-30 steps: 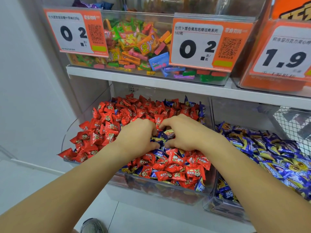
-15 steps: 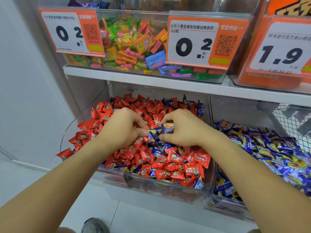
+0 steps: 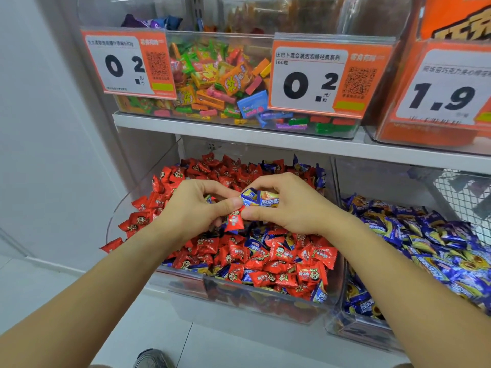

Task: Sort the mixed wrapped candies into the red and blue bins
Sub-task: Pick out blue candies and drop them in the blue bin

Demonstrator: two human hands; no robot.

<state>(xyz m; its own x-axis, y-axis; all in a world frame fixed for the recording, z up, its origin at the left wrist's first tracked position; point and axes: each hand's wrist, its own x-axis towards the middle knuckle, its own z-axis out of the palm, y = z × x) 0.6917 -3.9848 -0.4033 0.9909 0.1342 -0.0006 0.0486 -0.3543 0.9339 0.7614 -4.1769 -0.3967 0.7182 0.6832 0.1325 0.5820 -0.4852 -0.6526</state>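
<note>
Mid-frame, the right hand (image 3: 289, 205) pinches blue-and-yellow wrapped candies (image 3: 259, 198); the left hand (image 3: 196, 208), fingers curled, pinches a red wrapped candy (image 3: 234, 220) above the clear plastic bin (image 3: 265, 301).

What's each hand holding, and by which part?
Right hand pinches blue candies by the wrapper bodies. Left hand pinches a red candy at its top edge.

Head-height, close, down over bins (image 3: 265, 296)
</note>
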